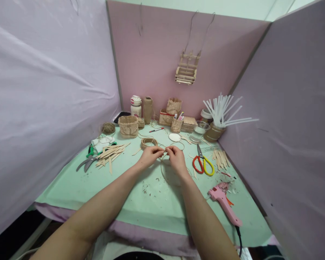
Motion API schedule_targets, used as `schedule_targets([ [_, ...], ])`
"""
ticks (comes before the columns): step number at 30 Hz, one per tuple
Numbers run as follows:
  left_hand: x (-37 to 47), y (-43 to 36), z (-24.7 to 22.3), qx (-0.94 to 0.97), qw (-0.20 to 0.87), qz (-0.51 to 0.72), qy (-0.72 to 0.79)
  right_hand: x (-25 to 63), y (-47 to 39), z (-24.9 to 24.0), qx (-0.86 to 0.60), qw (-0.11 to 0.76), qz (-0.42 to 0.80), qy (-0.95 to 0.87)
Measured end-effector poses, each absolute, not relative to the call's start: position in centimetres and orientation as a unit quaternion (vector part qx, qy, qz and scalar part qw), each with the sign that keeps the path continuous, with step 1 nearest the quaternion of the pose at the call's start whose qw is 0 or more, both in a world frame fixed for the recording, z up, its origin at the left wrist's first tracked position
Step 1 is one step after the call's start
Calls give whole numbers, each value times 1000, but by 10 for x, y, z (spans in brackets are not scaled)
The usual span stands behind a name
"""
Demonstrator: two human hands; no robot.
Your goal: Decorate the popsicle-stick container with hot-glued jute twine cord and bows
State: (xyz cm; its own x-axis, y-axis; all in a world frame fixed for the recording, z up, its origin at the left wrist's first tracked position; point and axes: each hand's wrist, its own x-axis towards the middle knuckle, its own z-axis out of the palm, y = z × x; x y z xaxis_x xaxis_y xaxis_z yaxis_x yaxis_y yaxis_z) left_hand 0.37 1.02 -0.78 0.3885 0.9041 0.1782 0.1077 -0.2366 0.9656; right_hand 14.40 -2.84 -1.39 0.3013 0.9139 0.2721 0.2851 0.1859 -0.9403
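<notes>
Both hands meet over the middle of the table, fingertips pinched close together. My left hand point(151, 156) is closed on a thin strand of twine point(162, 169). Beside it my right hand point(176, 157) pinches the same strand, which loops down onto the table below the fingers. Just behind my left hand lies a coil of twine point(148, 143). To the right of my right hand are scissors point(203, 164) with one red and one yellow handle. The exact spot where the fingertips meet is too small to make out.
A pink glue gun point(224, 205) lies at the front right. Wooden sticks point(112, 155) and pruning shears point(88, 163) are on the left. Along the back stand a woven-looking basket point(128, 127), a water bowl point(199, 133) and a pot point(214, 133) of white glue sticks point(222, 110).
</notes>
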Motion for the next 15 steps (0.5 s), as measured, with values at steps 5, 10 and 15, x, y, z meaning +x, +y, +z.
schedule_targets([
  [5, 6, 9, -11, 708, 448, 399, 372, 145, -26, -17, -576, 566, 284, -517],
  [10, 5, 8, -8, 707, 433, 411, 379, 143, -29, -14, -577, 561, 279, -524],
  [15, 5, 7, -7, 716, 432, 419, 355, 144, -28, -16, -576, 557, 283, -527],
])
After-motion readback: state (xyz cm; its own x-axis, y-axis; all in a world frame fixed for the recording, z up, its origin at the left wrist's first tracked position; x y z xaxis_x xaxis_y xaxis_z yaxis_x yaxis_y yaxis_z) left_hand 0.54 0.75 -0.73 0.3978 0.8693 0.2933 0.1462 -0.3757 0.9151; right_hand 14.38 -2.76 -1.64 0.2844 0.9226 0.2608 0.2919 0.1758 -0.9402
